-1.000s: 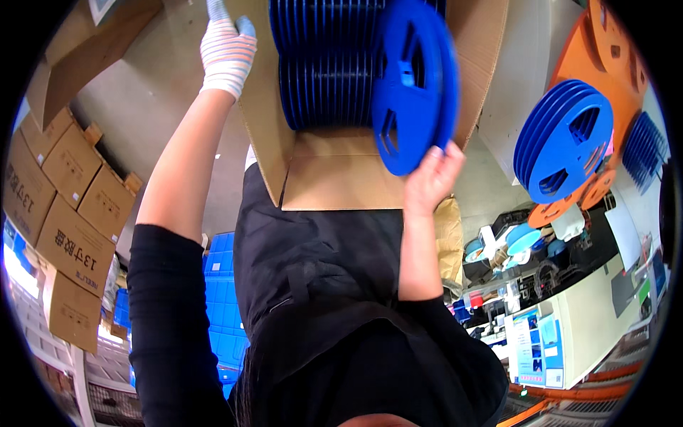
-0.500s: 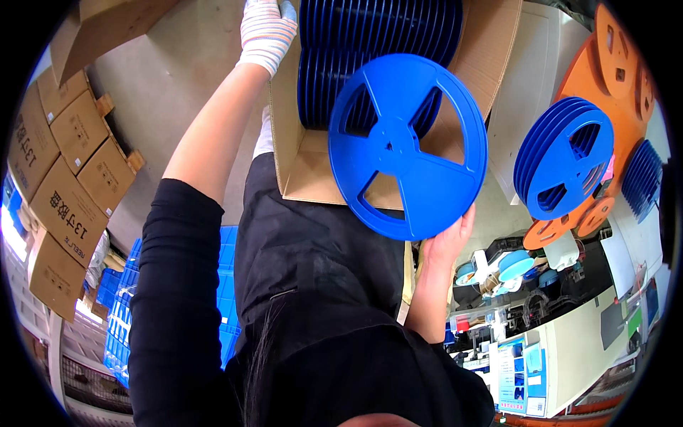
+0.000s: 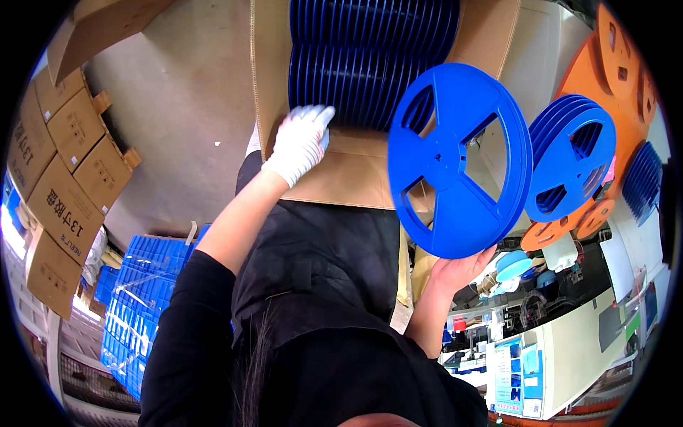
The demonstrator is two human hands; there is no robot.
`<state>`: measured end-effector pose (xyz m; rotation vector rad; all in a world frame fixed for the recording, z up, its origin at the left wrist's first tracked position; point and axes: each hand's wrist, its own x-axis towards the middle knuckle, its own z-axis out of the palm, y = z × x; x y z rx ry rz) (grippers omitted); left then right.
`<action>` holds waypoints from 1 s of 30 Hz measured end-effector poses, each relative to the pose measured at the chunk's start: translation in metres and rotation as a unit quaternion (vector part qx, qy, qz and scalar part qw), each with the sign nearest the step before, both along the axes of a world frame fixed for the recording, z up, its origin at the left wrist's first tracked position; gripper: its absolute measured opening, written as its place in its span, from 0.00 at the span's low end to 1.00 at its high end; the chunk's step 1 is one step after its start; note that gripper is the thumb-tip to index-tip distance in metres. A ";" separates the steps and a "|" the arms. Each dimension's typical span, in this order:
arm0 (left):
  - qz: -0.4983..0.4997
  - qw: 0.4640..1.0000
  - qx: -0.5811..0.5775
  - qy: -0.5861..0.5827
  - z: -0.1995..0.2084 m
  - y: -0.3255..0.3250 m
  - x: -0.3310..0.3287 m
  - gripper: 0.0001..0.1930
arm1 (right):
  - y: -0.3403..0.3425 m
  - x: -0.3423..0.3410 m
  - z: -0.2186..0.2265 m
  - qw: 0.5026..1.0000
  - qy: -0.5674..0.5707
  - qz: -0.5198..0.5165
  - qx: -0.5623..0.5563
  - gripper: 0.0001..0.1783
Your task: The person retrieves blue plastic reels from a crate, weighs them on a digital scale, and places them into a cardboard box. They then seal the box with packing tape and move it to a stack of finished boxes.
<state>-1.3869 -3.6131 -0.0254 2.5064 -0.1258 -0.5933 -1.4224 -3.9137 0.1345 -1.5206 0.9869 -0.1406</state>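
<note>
A large blue plastic reel (image 3: 437, 178) with cut-out windows hangs tilted at the right of the carton, partly in front of its edge. My bare right hand (image 3: 462, 269) grips it at the lower rim; some of the fingers are hidden behind the reel. In a striped white glove, my left hand (image 3: 300, 141) reaches over the near left part of the open carton (image 3: 348, 188), its fingers stretched out with nothing in them. Just beyond those fingers, blue reels (image 3: 356, 82) stand on edge in two packed rows inside the carton.
Right of the held reel is a stack of blue reels (image 3: 580, 156) in front of large orange discs (image 3: 580, 75). Sealed cartons (image 3: 67, 206) are piled at the left, with wrapped blue crates (image 3: 146, 299) nearer. A pale cabinet (image 3: 583, 349) stands at the lower right.
The blue reel has moved right, away from over the carton, with my right hand. My left hand has come off the carton's far left edge and moved nearer, over the box.
</note>
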 end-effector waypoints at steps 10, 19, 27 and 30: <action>0.007 0.963 0.050 0.263 -0.028 -0.023 0.003 0.24 | 0.002 0.001 -0.002 0.993 -0.070 0.062 -0.068 0.22; 0.053 0.982 0.096 0.153 -0.072 -0.003 0.065 0.19 | -0.001 0.000 -0.005 0.990 -0.070 0.085 -0.083 0.21; 0.122 0.967 0.169 0.144 -0.090 0.003 0.135 0.20 | 0.004 0.008 -0.011 0.993 -0.064 0.059 -0.074 0.19; 0.117 0.964 0.178 0.162 -0.088 0.005 0.145 0.21 | 0.003 0.006 -0.015 0.994 -0.094 0.046 -0.033 0.19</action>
